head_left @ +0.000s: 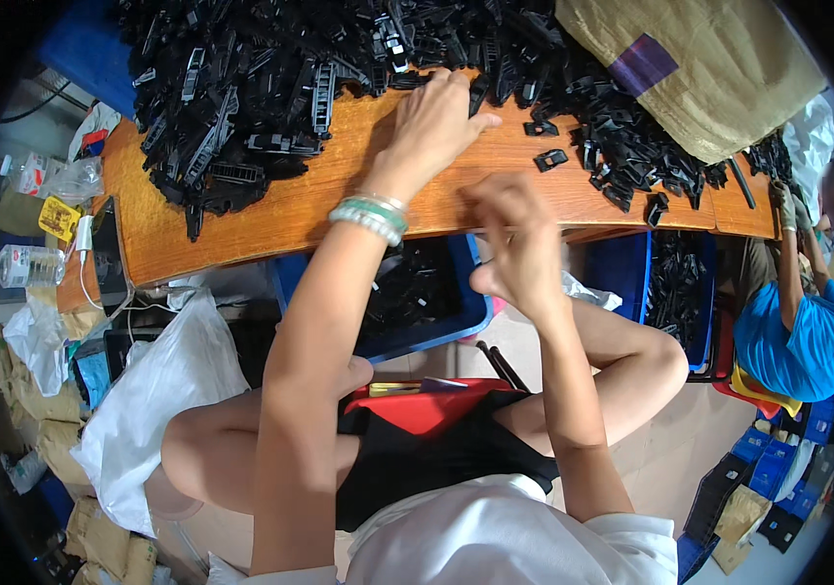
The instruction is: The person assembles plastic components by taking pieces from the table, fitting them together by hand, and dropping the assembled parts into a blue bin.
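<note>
Over the wooden table, my left hand (433,122) reaches to the near edge of the heap of black plastic parts (271,88). Its fingers are bent, and a small black plastic part (478,95) shows between them and the thumb. Bracelets circle that wrist. My right hand (522,239) hangs just off the table's front edge, above a blue bin (476,314) of black parts. Motion smears its curled fingers, so whether they hold anything is unclear. Two small black clips (551,159) lie apart from the heap, to the right of my left hand.
A brown sack (699,78) covers parts at the far right of the wooden table (232,239). Another blue bin (633,278) stands below the edge. A co-worker in a blue shirt (797,336) works at right. Bottles (32,265) and a white plastic bag (168,390) are at left.
</note>
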Demonstrator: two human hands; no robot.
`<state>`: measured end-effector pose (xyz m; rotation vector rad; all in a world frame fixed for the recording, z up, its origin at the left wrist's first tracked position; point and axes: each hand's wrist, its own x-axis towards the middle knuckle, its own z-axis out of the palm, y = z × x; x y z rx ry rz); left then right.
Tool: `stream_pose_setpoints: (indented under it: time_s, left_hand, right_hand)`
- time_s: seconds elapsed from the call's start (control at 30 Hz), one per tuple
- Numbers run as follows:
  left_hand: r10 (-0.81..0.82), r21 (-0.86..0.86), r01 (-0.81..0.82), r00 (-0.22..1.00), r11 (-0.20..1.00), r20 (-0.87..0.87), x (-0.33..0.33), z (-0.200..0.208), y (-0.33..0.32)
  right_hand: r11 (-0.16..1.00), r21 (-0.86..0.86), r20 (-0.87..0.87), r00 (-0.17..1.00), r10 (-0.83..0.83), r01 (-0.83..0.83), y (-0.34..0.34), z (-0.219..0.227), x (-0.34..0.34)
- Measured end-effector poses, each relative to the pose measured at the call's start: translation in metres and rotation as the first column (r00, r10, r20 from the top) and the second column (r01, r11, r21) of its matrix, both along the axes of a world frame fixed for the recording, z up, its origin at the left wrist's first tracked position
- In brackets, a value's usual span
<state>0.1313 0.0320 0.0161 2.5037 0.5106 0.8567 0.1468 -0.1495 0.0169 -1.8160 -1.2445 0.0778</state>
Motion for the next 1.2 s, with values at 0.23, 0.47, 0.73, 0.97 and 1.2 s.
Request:
stream_pose_setpoints:
  time_s: [0.23, 0.47, 0.73, 0.97, 1.2]
  left_hand:
    - [-0.01, -0.288, -0.038, 0.987, 0.957, -0.163, -0.025, 0.016, -0.029]
    - [-0.215, -0.159, 0.243, 0.96, 0.957, 0.177, -0.044, 0.001, -0.011]
    - [-0.301, -0.106, 0.291, 0.948, 0.951, -0.105, -0.058, 0.002, -0.017]
    - [-0.254, -0.174, 0.25, 0.967, 0.953, -0.005, -0.061, -0.007, -0.017]
    - [-0.317, -0.171, 0.311, 0.949, 0.935, -0.007, -0.057, -0.008, -0.012]
  right_hand:
    - [0.929, -0.095, 0.5, 0.824, -0.267, 0.358, -0.011, -0.004, 0.081]
    - [0.971, 0.2, 0.048, 0.989, -0.141, 0.128, 0.013, -0.005, 0.054]
    - [0.944, 0.206, -0.93, 0.353, 0.106, 0.258, -0.001, 0.005, 0.052]
    - [0.991, -0.086, -0.071, 0.992, -0.105, 0.099, -0.009, 0.0, 0.042]
    - [0.994, -0.094, -0.068, 0.996, -0.058, 0.051, -0.004, -0.003, 0.058]
